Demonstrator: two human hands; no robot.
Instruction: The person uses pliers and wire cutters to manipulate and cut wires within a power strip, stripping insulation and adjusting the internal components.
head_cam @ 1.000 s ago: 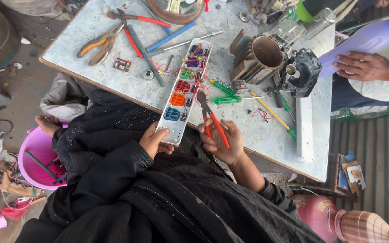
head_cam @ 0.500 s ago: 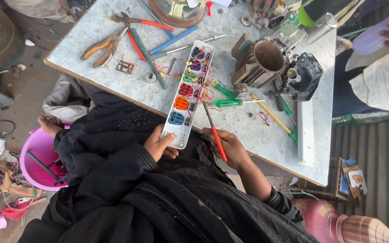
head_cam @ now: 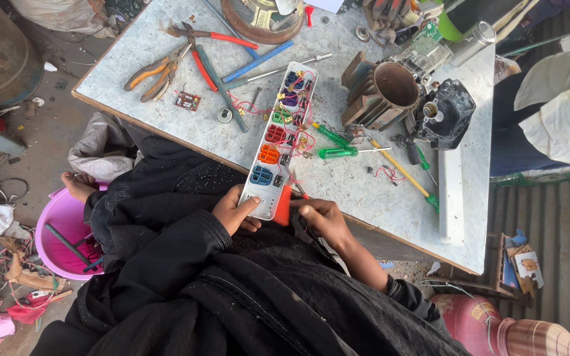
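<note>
1. Left hand point(head_cam: 235, 211) has its grip pinched on the near end of the opened power strip point(head_cam: 278, 142), thumb on top, fingers tucked under the edge. So that end is held right at the desk's near edge.

2. Right hand point(head_cam: 321, 217) is curled shut around a red-handled screwdriver point(head_cam: 285, 201), with the handle sitting just beside the strip's near right corner and the tip angled up toward the strip's insides.

3. The key bit: the strip's long axis runs away from the person, leaning a little right, from the two hands up to the middle of the desk point(head_cam: 166, 86). Everything coloured inside it lies beyond both grips. The right hand is the nearer one to the red wiring along the strip's right side.

4. Desk is a speckled grey slab, pretty cluttered: orange pliers point(head_cam: 153, 72), green screwdrivers point(head_cam: 338, 148), a rusty motor housing point(head_cam: 390, 92) off to the right, well apart from the hands.

5. Room-wise: bare dirty floor, a pink tub point(head_cam: 57, 231) on the left, and another person's pale sleeve point(head_cam: 562, 112) at the far right.
</note>
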